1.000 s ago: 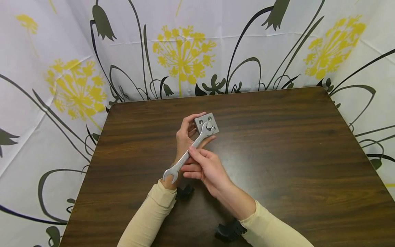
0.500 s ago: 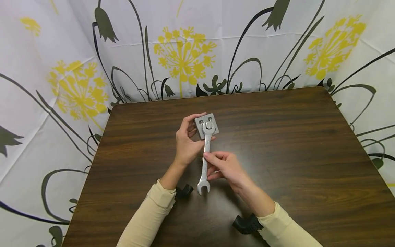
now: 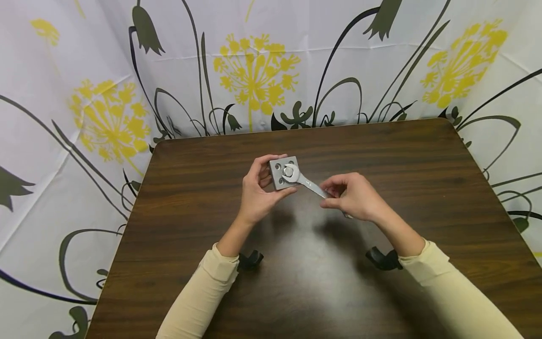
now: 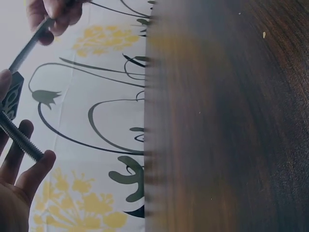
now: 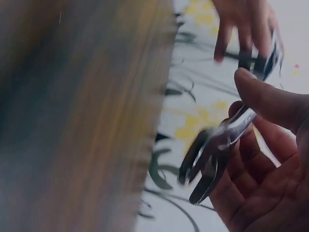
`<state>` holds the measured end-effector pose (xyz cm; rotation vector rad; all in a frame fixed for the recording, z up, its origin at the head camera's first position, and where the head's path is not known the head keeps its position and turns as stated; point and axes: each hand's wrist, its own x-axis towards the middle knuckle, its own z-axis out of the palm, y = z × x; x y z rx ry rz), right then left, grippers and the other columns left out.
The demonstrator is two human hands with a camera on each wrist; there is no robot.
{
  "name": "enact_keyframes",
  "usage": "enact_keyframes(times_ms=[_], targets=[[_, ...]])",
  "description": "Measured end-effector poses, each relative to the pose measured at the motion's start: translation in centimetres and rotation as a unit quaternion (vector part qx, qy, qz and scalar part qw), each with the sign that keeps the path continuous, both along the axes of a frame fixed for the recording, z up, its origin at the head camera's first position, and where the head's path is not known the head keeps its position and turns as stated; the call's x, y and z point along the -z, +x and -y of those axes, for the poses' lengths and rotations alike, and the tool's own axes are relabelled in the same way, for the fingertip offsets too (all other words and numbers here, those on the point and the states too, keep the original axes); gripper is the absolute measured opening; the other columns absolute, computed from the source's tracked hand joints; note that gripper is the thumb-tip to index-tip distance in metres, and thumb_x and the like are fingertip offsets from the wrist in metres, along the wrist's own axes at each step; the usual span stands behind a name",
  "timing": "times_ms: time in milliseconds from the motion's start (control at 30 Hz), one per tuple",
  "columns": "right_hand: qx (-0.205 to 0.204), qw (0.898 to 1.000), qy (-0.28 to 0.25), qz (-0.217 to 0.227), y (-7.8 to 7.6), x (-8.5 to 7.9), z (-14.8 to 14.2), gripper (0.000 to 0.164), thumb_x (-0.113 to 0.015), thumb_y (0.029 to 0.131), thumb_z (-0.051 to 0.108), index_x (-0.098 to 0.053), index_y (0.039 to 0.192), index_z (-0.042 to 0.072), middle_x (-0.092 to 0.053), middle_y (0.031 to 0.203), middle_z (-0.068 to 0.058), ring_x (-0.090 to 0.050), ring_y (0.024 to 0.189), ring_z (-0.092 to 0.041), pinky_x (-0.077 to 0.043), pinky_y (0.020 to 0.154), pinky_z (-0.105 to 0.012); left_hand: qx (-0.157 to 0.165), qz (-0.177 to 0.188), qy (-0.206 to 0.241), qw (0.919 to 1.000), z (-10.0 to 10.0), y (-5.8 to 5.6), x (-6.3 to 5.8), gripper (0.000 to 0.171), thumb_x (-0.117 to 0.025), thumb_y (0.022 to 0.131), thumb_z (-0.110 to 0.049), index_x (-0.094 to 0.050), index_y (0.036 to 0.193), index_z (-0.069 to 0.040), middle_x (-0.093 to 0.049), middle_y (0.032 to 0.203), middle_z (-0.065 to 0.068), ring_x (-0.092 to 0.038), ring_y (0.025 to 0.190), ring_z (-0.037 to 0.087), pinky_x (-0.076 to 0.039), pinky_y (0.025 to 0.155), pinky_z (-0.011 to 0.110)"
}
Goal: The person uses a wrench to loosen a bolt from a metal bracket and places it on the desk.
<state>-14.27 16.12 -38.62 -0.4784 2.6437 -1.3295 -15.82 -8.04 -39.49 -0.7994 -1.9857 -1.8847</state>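
Note:
In the head view my left hand [image 3: 259, 195] grips a grey metal block [image 3: 277, 182] with holes in its face, held up over the table. A bolt's hex head [image 3: 288, 172] stands out of that face. Behind the block, the left wrist view shows the long threaded shank [image 4: 21, 139] of the bolt, with fingertips close by it. One open end of a silver open-end wrench [image 3: 312, 186] sits around the bolt head. My right hand [image 3: 355, 197] pinches the wrench's handle between thumb and fingers. The wrench's other forked end [image 5: 205, 162] sticks out past the hand in the right wrist view.
Below both hands spreads a dark wood-grain table [image 3: 423, 188]. A white curtain [image 3: 322, 28] with yellow and grey flowers hangs behind it and along the sides. Black wrist mounts [image 3: 383, 259] hang under both forearms.
My right hand has swung the wrench anticlockwise around the bolt head, from pointing down-left, through straight down, to down-right. My left hand has kept the block nearly still.

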Motion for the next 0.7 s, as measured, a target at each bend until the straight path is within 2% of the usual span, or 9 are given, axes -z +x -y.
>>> enact_keyframes(times_ms=[67,133,267,333,433,500,600,667,700], targets=[[-0.005,0.998,0.049,-0.047,-1.1,-0.7,-0.5,0.025,-0.084,0.077,0.01,-0.075,0.1,0.009,-0.067,0.082,0.0,-0.06,0.073,-0.016,-0.049,0.065,-0.033,0.005,0.004,0.003,1.0,0.0,0.0,-0.1,0.073,-0.085,0.061,0.018,-0.049,0.124,0.011,-0.062,0.126,0.024,-0.064,0.106,0.031,-0.056,0.081,0.029],[-0.009,0.991,0.094,-0.096,-2.1,-1.5,-0.7,0.023,-0.082,0.079,0.01,-0.076,0.102,0.011,-0.069,0.086,0.001,-0.061,0.075,-0.016,-0.049,0.066,-0.035,0.01,0.007,0.005,0.9999,0.1,-0.1,-0.2,0.073,-0.084,0.061,0.018,-0.049,0.124,0.011,-0.061,0.126,0.025,-0.064,0.106,0.03,-0.056,0.081,0.028],[-0.007,0.967,0.158,-0.201,-4.5,-2.7,0.0,0.02,-0.079,0.082,0.008,-0.078,0.101,0.014,-0.07,0.093,0.002,-0.062,0.08,-0.019,-0.049,0.068,-0.039,0.018,0.015,0.007,0.9997,0.2,-0.1,-0.2,0.073,-0.085,0.061,0.018,-0.049,0.125,0.01,-0.061,0.127,0.024,-0.063,0.107,0.032,-0.055,0.082,0.03],[-0.002,0.954,0.173,-0.243,-5.6,-3.0,0.6,0.019,-0.077,0.083,0.007,-0.078,0.1,0.015,-0.07,0.096,0.002,-0.063,0.086,-0.019,-0.051,0.071,-0.04,0.022,0.018,0.009,0.9996,0.3,-0.4,0.5,0.074,-0.085,0.062,0.016,-0.05,0.126,0.006,-0.062,0.127,0.019,-0.063,0.107,0.03,-0.056,0.082,0.031],[-0.016,0.935,0.184,-0.303,-7.1,-3.6,1.6,0.017,-0.074,0.085,0.004,-0.078,0.098,0.013,-0.069,0.098,0.001,-0.062,0.093,-0.022,-0.052,0.078,-0.041,0.022,0.027,0.001,0.9994,0.3,-0.3,0.6,0.074,-0.085,0.062,0.015,-0.05,0.126,0.005,-0.063,0.128,0.016,-0.064,0.104,0.029,-0.056,0.081,0.035],[-0.042,0.916,0.186,-0.352,-8.1,-4.0,2.3,0.017,-0.072,0.085,0.0,-0.078,0.097,0.011,-0.069,0.098,-0.002,-0.062,0.096,-0.024,-0.049,0.089,-0.041,0.019,0.032,-0.009,0.9993,0.3,-0.2,0.5,0.073,-0.086,0.063,0.014,-0.051,0.127,0.004,-0.063,0.127,0.014,-0.064,0.102,0.027,-0.056,0.08,0.037],[-0.092,0.879,0.202,-0.422,-9.3,-5.0,3.2,0.022,-0.071,0.083,-0.007,-0.077,0.099,0.007,-0.067,0.098,-0.007,-0.062,0.1,-0.027,-0.039,0.107,-0.043,0.009,0.039,-0.025,0.9989,0.2,0.3,-0.1,0.073,-0.086,0.064,0.014,-0.05,0.127,0.006,-0.063,0.125,0.017,-0.064,0.1,0.025,-0.056,0.079,0.04],[-0.119,0.854,0.215,-0.459,-9.8,-5.6,3.7,0.027,-0.07,0.082,-0.01,-0.077,0.101,0.008,-0.065,0.099,-0.008,-0.061,0.104,-0.027,-0.031,0.113,-0.044,0.003,0.04,-0.032,0.9987,0.2,0.4,-0.2,0.073,-0.086,0.064,0.013,-0.05,0.127,0.006,-0.064,0.123,0.018,-0.064,0.099,0.024,-0.056,0.079,0.041],[-0.125,0.845,0.223,-0.47,-10.0,-5.9,3.8,0.029,-0.07,0.082,-0.01,-0.077,0.102,0.009,-0.064,0.099,-0.008,-0.061,0.106,-0.028,-0.029,0.114,-0.045,0.001,0.04,-0.033,0.9986,0.2,0.5,-0.2,0.073,-0.086,0.064,0.013,-0.05,0.127,0.006,-0.064,0.121,0.019,-0.064,0.099,0.023,-0.056,0.079,0.041]])
